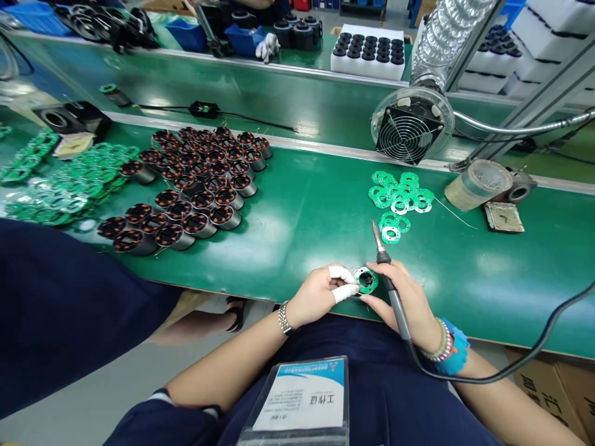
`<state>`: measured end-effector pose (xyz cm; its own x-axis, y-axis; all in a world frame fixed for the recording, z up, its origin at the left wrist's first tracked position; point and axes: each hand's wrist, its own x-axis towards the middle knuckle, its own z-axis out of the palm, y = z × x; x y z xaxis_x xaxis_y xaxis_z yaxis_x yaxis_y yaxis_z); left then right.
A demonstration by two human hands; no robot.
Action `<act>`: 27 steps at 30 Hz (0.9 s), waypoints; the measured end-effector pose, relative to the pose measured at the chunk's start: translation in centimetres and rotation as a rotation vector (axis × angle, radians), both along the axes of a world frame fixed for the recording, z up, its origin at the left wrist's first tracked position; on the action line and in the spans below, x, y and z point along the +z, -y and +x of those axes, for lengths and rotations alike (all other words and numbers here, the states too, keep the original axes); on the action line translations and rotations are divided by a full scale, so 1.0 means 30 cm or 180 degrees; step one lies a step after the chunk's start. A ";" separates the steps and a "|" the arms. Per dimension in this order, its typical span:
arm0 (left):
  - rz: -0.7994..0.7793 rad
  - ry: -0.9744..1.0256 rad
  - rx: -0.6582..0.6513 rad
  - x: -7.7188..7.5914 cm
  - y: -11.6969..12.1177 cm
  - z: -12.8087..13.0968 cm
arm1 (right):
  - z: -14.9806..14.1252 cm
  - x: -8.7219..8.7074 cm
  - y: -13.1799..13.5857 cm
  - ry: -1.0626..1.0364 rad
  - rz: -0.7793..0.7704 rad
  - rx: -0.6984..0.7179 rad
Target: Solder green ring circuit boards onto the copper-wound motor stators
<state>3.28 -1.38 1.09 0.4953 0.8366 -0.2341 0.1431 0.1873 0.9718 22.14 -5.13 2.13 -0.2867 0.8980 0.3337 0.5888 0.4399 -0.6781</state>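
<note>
Near the bench's front edge, my left hand (318, 293) pinches a ring-shaped green circuit board (374, 282) between white-wrapped fingertips. Its centre hole looks dark; whether a motor part sits under it is hard to tell. My right hand (411, 303) is closed around a soldering iron (395, 305), whose metal tip points up and away, apart from the board. The thumb and a finger of that hand also rest at the board's right side. Beyond the tip lies a loose group of green ring boards (400, 192), a few of them closer to me.
Many copper-wound motor stators (199, 201) stand at left, beside heaped green boards (69, 186). A fan (409, 135) on a duct hangs at the back right. Near it are a cloudy cup (478, 184) and a sponge tray (504, 217). A dark-clothed person (69, 310) is at my left.
</note>
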 end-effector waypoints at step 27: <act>-0.1240 0.0410 0.0086 0.001 -0.020 0.000 | 0.050 0.100 0.012 -0.0542 0.0092 0.0088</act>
